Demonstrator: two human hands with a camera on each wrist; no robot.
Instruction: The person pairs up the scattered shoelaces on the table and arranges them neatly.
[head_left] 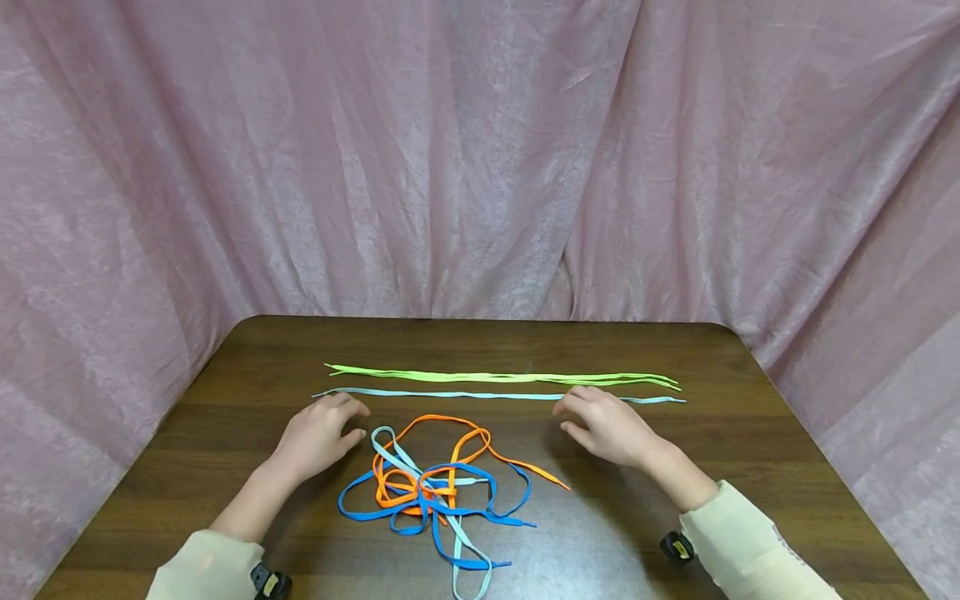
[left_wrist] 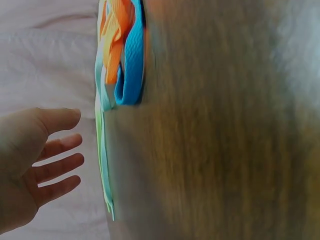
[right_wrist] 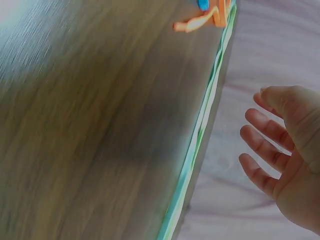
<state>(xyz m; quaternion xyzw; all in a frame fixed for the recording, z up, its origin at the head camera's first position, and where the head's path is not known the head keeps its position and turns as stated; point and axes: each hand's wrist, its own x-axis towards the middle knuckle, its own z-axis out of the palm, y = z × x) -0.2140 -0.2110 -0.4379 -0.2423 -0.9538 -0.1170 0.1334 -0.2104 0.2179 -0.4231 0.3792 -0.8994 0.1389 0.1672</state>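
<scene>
Fingers (left_wrist: 61,167) over seemingly wooden table (head_left: 600,533), pink curtain (head_left: 480,167).

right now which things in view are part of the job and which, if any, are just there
Likely the job:
- straight green laces
- straight pale blue lace
- tangle of orange, blue and pale blue laces
- left hand, right hand

Just there:
- pink curtain
- table

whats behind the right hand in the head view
The straight light blue lace passes behind the right hand, showing on both sides; the stretch between and some table are covered.
</scene>
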